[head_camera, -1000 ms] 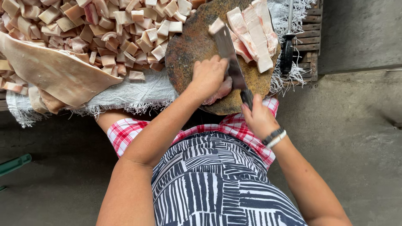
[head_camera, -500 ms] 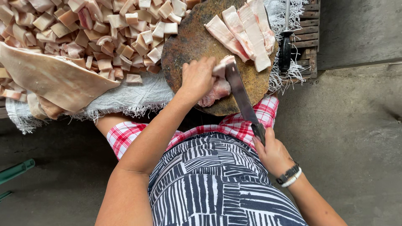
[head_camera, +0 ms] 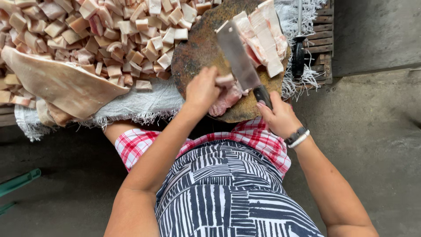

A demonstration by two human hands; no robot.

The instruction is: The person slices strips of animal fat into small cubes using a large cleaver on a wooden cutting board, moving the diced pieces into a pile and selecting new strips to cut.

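Observation:
My left hand (head_camera: 202, 89) presses a strip of fatty pork (head_camera: 224, 98) onto the round wooden chopping block (head_camera: 193, 57). My right hand (head_camera: 278, 117) grips the black handle of a cleaver (head_camera: 239, 59), whose broad blade lies over the block just right of my left fingers. Several long cut strips of pork (head_camera: 265, 30) lie at the block's far right side.
A big heap of cubed pork pieces (head_camera: 96, 35) covers a white fringed cloth (head_camera: 140, 103) to the left. A large slab of pork skin (head_camera: 61, 85) lies at the heap's near edge. A sharpening steel (head_camera: 299, 48) rests on a wooden pallet (head_camera: 322, 39) at right. Grey concrete floor surrounds it.
The cleaver was pulled back toward my body and tilted half a second ago. It has now come forward over the block beside my left hand. My left hand kept holding the meat.

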